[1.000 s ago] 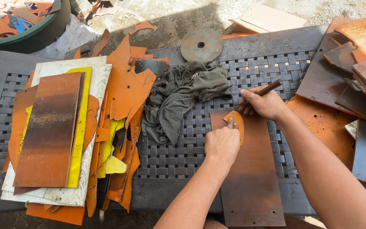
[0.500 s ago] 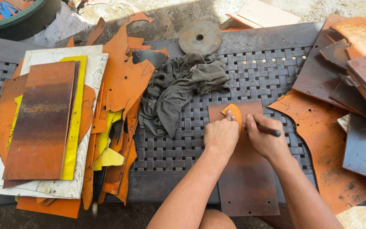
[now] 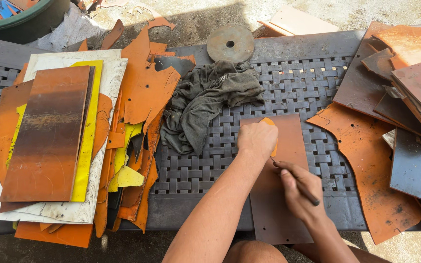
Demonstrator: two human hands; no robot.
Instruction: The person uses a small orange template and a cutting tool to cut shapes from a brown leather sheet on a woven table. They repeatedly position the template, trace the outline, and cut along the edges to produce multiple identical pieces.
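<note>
Rust-brown sheet (image 3: pixel 281 195) lies flat on the woven worktop (image 3: pixel 298 83) in front of us, its near end hanging over the edge. On its far end sits a small orange template piece (image 3: pixel 269 124), and our left hand (image 3: pixel 257 139) presses down on it, fingers curled shut over it so only its tip and edge show. Half a second ago our right hand sat up beside the left near the template; now our right hand (image 3: pixel 298 192) has slid nearer to us along the sheet, fingers pinched on a dark pencil-like marker (image 3: pixel 296 181) whose tip meets the sheet just below the left hand. We judge the tracing is running down the template's side. A grey rag (image 3: pixel 205 100) lies just left, and stacked orange and yellow offcuts (image 3: pixel 59 136) sit further left.
</note>
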